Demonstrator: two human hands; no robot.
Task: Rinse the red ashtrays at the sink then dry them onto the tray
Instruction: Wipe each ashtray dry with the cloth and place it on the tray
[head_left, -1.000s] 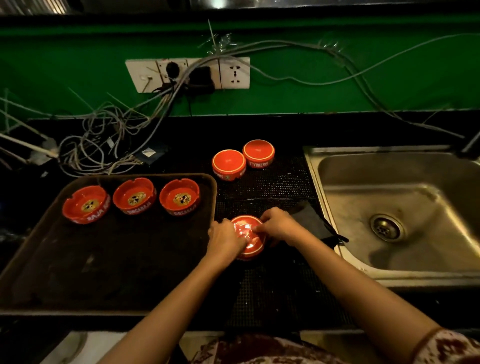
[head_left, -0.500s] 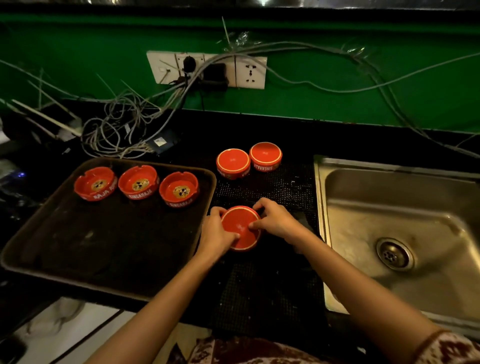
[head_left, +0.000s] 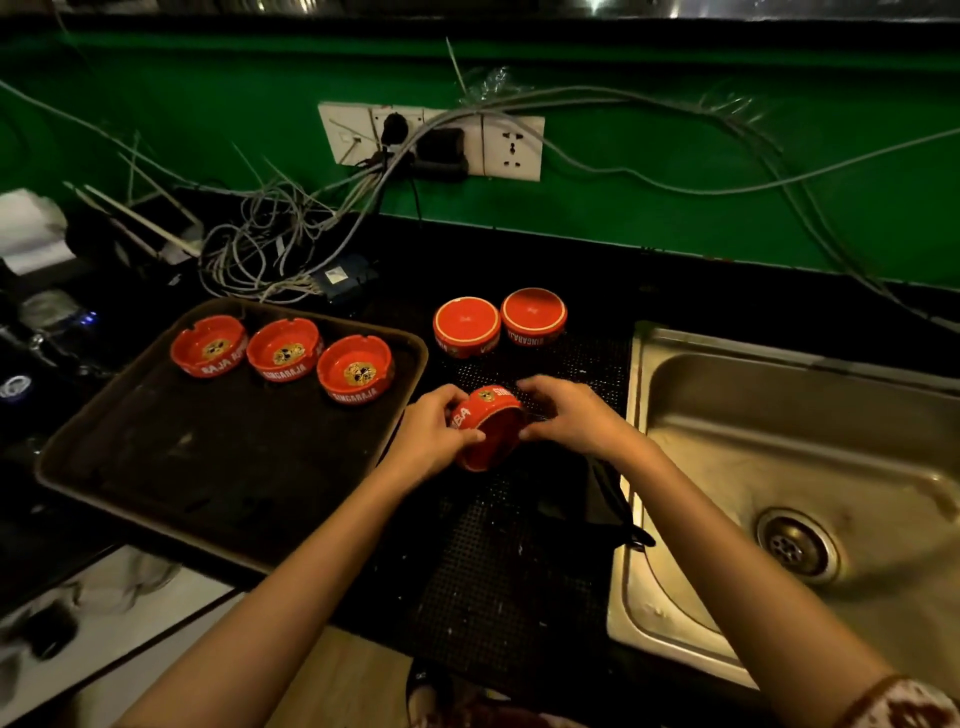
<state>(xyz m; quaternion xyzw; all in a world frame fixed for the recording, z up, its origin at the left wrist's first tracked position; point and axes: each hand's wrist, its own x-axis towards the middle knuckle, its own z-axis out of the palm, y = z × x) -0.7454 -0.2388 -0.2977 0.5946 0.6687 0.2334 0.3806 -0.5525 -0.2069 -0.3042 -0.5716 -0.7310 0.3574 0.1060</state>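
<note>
Both hands hold one red ashtray (head_left: 488, 426) tilted on its side above the black mat, its base turned toward me. My left hand (head_left: 434, 434) grips its left rim and my right hand (head_left: 569, 415) grips its right rim. Three red ashtrays (head_left: 284, 349) stand upright in a row at the far end of the dark tray (head_left: 208, 483). Two more red ashtrays (head_left: 500, 322) sit upside down on the mat behind my hands. The steel sink (head_left: 810, 493) lies to the right.
A dark cloth (head_left: 602, 499) lies on the perforated mat (head_left: 509, 587) by the sink's left edge. Tangled cables (head_left: 270, 249) and a wall socket strip (head_left: 431, 140) fill the back left. The green wall runs behind the counter.
The ashtray has gone from flat and base-up on the mat to lifted and tilted on its side between both hands. The view has shifted a little leftward.
</note>
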